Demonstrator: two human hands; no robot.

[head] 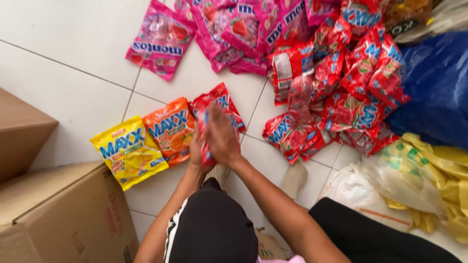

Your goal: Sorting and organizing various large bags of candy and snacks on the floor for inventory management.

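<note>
Hands press together, clamping an upright red candy packet, just right of the orange packet lying flat.

Left hand and right hand clasp red candy bag edge-on above tiled floor; yellow bag, orange bag alongside.

White tiled floor, daylit
</note>
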